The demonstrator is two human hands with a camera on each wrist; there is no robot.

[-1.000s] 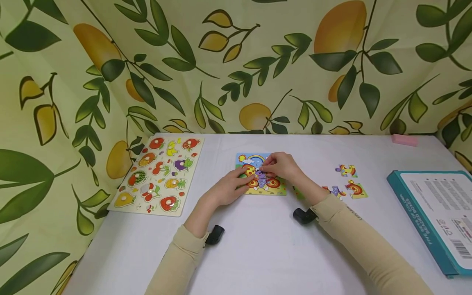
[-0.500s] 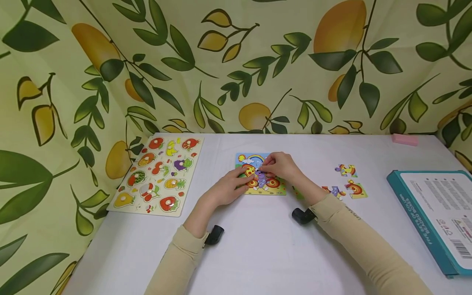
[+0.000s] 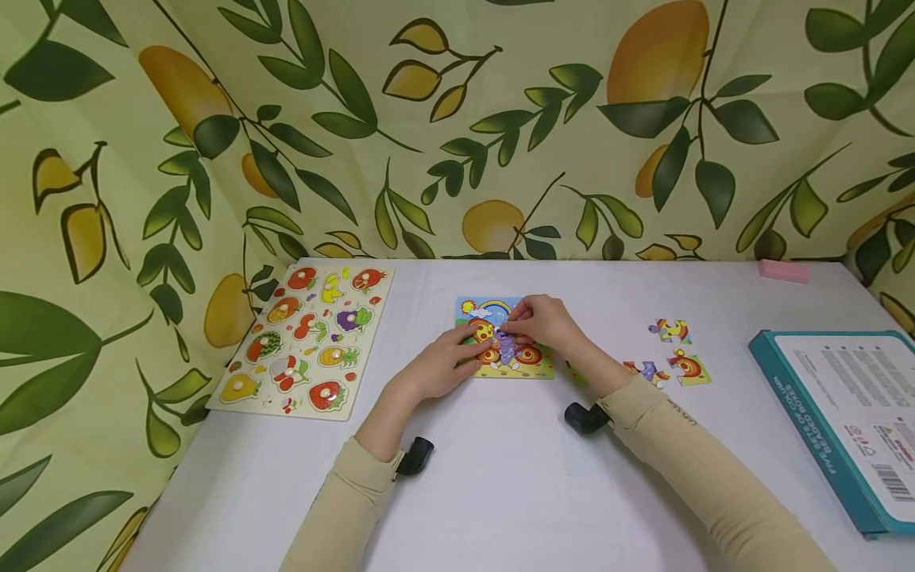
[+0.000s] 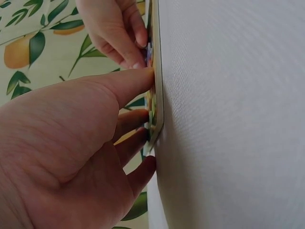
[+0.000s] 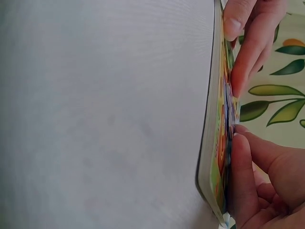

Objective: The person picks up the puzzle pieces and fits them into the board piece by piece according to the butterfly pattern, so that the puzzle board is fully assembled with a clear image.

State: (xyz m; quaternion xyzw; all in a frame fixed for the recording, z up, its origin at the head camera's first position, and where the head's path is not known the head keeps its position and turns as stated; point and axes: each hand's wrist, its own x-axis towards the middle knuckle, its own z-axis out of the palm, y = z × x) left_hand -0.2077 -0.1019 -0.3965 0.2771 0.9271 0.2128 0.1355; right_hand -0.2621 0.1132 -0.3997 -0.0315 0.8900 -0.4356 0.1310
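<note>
A small picture puzzle board [image 3: 541, 369] with a butterfly, sun and rainbow lies on the white table. My left hand [image 3: 446, 361] rests its fingertips on the board's left side; in the left wrist view its thumb [image 4: 133, 85] touches near the edge. Over the board's upper right, my right hand [image 3: 549, 322] pinches a small puzzle piece between thumb and forefinger, mostly hidden by the fingers. The right wrist view shows that thumb and finger together at the board's surface. Loose puzzle pieces [image 3: 690, 368] lie right of the board, one partly behind the right forearm.
A fruit knob puzzle [image 3: 367, 342] lies at the left. On the right is a teal-and-white box [image 3: 851, 421], with a pink block [image 3: 785, 272] near the back edge. A patterned curtain [image 3: 457, 119] hangs behind the table.
Both hands keep nearly the same place on the board. Only a very slight shift of the right wrist shows.
</note>
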